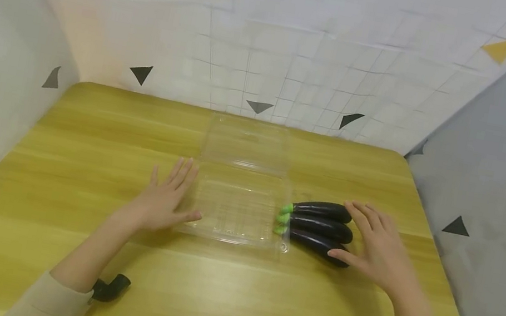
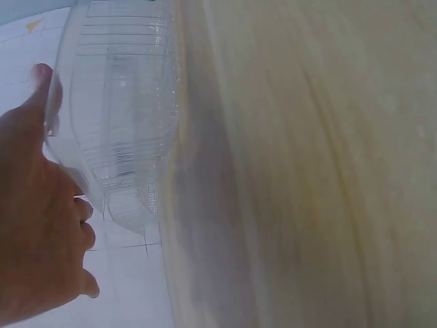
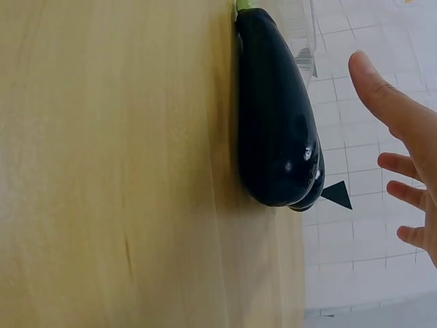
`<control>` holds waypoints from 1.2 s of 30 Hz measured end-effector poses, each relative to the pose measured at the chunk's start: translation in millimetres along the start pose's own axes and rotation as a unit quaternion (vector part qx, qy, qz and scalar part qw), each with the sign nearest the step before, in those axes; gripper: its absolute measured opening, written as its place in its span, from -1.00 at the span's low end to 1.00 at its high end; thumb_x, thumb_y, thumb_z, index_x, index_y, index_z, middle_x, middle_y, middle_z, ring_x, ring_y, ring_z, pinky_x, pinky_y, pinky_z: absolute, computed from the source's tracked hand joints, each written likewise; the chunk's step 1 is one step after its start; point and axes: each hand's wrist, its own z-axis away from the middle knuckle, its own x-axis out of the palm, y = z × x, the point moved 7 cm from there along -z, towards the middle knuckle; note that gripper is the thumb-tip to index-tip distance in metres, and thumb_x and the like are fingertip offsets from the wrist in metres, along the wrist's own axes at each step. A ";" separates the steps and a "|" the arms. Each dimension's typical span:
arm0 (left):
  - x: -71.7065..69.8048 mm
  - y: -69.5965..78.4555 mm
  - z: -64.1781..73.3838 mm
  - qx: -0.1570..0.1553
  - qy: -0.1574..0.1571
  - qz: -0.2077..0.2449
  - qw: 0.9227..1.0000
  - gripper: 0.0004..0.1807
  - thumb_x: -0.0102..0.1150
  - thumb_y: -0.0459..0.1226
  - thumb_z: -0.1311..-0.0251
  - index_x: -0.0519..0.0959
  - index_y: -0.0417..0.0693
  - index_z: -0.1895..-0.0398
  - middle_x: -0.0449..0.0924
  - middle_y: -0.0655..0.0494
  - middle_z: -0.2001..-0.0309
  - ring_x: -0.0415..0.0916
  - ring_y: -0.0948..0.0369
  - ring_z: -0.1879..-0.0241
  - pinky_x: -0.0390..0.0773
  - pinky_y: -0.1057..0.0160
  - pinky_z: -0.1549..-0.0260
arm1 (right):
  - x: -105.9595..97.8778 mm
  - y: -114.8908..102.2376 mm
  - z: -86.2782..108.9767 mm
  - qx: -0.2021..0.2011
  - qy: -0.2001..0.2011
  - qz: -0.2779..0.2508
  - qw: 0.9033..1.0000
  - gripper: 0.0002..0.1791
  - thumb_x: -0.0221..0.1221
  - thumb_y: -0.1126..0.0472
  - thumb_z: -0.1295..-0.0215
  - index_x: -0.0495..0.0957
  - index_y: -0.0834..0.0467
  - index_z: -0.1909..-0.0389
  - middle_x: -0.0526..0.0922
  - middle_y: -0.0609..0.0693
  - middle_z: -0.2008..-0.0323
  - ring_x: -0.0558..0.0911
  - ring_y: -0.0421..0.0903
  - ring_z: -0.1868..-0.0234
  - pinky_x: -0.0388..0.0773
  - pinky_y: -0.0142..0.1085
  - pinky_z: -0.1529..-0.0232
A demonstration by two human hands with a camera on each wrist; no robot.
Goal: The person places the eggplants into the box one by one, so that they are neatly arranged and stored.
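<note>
Three glossy eggplants (image 1: pixel 321 227) at the clear container's (image 1: pixel 236 206) right edge look firm, slippery, probably best grasped mid-body; the right hand (image 1: pixel 379 248) hovers above, fingers apart, the left hand (image 1: pixel 166 200) splayed along its left edge.

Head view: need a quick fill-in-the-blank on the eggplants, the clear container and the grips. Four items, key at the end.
1. Exactly ____ dark eggplants lie side by side on the table.
2. Their stem ends are coloured ____.
3. The lid of the clear container is ____, not closed.
4. The grip nearest the eggplants is the person's ____ one.

Missing words: three; green; open; right.
</note>
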 end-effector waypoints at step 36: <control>7.9 12.8 11.3 0.011 0.004 0.020 1.000 0.26 0.09 0.34 -0.10 -0.30 -0.31 -0.50 -0.51 -0.16 -0.51 -0.55 0.04 -0.48 -0.22 -0.06 -0.41 | 23.6 -14.6 13.1 -0.029 0.049 -0.023 0.998 -0.19 0.58 -0.09 0.37 0.56 0.08 -0.03 0.54 0.00 0.11 0.59 -0.04 0.26 0.58 -0.17 0.42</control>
